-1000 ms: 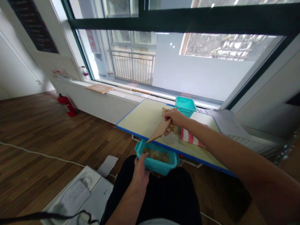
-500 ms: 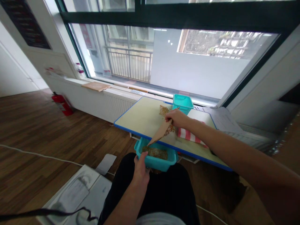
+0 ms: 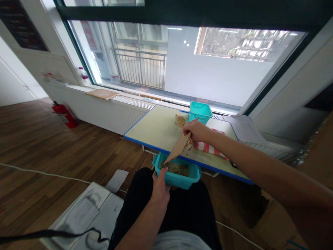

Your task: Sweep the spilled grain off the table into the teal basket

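My left hand [image 3: 160, 189] grips the near left side of a teal plastic basket [image 3: 182, 181], thumb over its rim. Small brownish-yellow grains [image 3: 179, 169] cover the basket's bottom. It sits above my lap, just below the front edge of the table [image 3: 148, 130]. Closed on the upper end of a flat brown piece of cardboard or stiff paper [image 3: 177, 149] is my right hand [image 3: 195, 130]. The sheet slants across the table edge, its lower tip inside the basket. Loose grains [image 3: 180, 120] lie behind the hand, and others [image 3: 189, 145] lie along the sheet's right side.
A second teal basket [image 3: 200, 110] stands at the table's back edge. Right of my hand lies a red-and-white striped cloth [image 3: 210, 148]. A radiator [image 3: 130, 118] and window are beyond. On the floor are a fire extinguisher [image 3: 65, 115], a white box [image 3: 85, 215] and a cable [image 3: 47, 172].
The view has shifted slightly. My left hand and the basket have moved a little to the right along the table edge. My right hand still holds the brown sheet at nearly the same spot.
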`<state>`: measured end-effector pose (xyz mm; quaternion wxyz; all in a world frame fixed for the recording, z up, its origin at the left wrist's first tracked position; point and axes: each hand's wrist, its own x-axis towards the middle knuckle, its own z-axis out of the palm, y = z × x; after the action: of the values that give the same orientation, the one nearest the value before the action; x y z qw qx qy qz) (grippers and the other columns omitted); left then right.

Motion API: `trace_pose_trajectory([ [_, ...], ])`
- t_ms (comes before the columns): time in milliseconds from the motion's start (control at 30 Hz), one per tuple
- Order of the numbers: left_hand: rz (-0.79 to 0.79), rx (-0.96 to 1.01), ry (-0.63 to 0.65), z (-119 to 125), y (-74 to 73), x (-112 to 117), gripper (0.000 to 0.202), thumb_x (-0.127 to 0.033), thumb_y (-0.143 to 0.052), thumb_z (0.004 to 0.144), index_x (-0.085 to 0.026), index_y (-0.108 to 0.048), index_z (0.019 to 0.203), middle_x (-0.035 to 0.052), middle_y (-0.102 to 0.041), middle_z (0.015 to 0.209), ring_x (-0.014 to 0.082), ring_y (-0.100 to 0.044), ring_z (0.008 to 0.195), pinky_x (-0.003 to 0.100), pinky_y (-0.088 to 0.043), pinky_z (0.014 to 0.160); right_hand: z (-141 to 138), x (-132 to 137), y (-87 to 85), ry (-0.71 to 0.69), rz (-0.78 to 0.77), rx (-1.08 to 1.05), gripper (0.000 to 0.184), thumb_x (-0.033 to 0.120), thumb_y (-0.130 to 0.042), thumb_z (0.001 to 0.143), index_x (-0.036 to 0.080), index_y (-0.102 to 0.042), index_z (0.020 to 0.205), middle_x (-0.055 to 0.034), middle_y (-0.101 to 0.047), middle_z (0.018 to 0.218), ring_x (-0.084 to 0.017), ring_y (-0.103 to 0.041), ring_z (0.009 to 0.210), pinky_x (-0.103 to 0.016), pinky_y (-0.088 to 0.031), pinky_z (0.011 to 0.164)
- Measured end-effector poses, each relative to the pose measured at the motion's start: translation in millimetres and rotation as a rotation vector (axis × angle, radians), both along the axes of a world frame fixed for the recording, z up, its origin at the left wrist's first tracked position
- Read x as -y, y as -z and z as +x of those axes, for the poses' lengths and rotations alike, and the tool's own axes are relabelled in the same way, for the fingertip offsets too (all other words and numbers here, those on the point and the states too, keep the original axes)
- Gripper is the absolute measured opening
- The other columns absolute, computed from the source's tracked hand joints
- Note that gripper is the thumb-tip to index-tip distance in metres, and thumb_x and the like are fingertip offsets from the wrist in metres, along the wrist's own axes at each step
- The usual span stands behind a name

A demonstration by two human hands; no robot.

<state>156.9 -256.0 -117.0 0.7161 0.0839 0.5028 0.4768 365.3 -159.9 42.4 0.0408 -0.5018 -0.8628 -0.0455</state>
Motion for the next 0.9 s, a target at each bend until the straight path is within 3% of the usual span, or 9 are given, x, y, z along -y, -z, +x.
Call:
trace_pose_trajectory([
  [333,0.002,-0.014,-0.020,21,-4.2,8,0.053,-0.030,-0.072,0.077,-0.027,-0.045,0.123,0.0055,-0.064,0.103,0.0195,-0.065,0.084,0.034,-0.055,0.067,-2,11,-5.0,0.015,-0.034,-0.001,0.026,0.007,-0.052,0.059,0.017,-0.069,0.076,-0.0050,-0.070,0.075,-0.018,-0.061,0.076,-0.028,-0.037,0.073],
  [900,-0.005,-0.015,-0.007,25,-8.4,7,0.052,-0.029,-0.073,0.077,-0.027,-0.045,0.121,0.0049,-0.064,0.099,0.0189,-0.065,0.082,0.034,-0.056,0.067,-16,15,-9.5,0.055,0.032,-0.046,0.031,0.006,-0.048,0.065,0.016,-0.071,0.084,-0.0073,-0.072,0.080,-0.019,-0.062,0.078,-0.029,-0.038,0.072],
])
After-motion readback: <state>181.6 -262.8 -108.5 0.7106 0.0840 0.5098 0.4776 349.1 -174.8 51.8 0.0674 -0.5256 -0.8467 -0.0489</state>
